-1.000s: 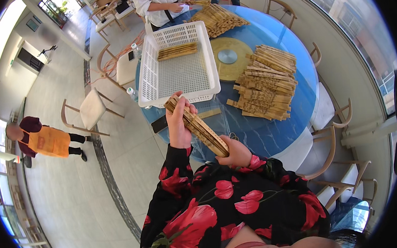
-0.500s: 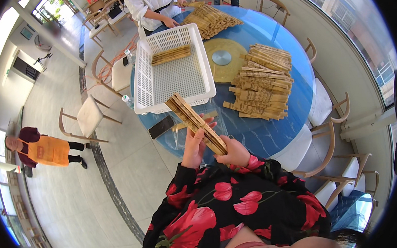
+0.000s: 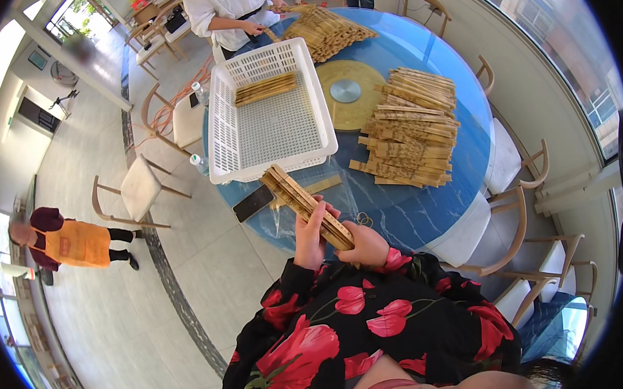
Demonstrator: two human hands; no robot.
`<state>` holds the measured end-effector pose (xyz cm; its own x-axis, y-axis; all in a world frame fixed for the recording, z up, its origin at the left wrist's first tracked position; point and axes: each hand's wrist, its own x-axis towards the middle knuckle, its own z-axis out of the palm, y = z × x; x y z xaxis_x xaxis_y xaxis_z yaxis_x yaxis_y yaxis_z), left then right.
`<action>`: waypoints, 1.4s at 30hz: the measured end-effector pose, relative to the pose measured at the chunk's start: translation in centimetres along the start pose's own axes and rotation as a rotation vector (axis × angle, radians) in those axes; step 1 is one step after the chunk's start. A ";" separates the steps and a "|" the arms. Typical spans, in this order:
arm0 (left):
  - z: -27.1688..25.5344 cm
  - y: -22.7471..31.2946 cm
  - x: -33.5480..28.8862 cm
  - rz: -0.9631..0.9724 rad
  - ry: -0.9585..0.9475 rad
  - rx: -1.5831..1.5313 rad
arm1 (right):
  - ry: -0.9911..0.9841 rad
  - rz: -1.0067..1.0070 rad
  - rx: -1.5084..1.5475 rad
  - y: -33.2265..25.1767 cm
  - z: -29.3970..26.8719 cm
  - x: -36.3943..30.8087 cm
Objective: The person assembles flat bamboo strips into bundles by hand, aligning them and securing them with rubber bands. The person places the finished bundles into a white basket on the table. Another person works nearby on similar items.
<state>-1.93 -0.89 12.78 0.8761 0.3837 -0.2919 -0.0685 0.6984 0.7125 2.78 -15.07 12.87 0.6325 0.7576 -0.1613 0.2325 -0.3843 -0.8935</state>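
A bundle of bamboo strips (image 3: pixel 293 196) is held aslant over the near edge of the table. My left hand (image 3: pixel 312 236) wraps round its middle with the thumb on top. Around the bundle's near end is closed my right hand (image 3: pixel 365 244). Beyond them stands a white plastic basket (image 3: pixel 327 132) with more bamboo strips (image 3: pixel 266 89) lying inside at its far end. A big heap of bamboo strips (image 3: pixel 412 129) spreads over the right of the table. Just past my hands a flat bamboo strip (image 3: pixel 318 187) lies on clear plastic.
The round blue table (image 3: pixel 370 212) carries a golden turntable (image 3: pixel 332 74), a black phone (image 3: pixel 253 203) and another strip pile (image 3: pixel 325 33). Across it a person in white (image 3: pixel 223 9) handles a strip. Chairs (image 3: pixel 142 188) stand around. A person in an orange apron (image 3: pixel 76 242) is at the left.
The bundle has come slightly lower and tilted, its strips more tightly gathered, and both my hands have shifted a little with it. The person across now holds a strip near the basket.
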 end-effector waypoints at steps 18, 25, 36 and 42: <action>-2.1 4.4 4.0 0.755 -0.979 2.005 | -0.036 -0.159 -0.640 0.6 -4.6 -0.9; -2.8 12.2 11.4 0.750 -0.687 1.979 | 0.478 -0.054 -0.560 0.8 -6.7 -3.8; -16.1 10.3 31.0 0.234 -0.625 2.178 | 0.599 0.364 -0.443 4.6 -4.5 -12.3; -19.8 7.0 34.4 0.009 -0.618 2.263 | 0.691 0.482 -0.479 5.2 -2.1 -16.4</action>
<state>18.28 29.16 -4.89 0.8950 -0.0791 -0.4391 -0.0133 -0.9885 0.1509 -4.84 -30.59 11.71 0.9979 0.0435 -0.0471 0.0138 -0.8626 -0.5057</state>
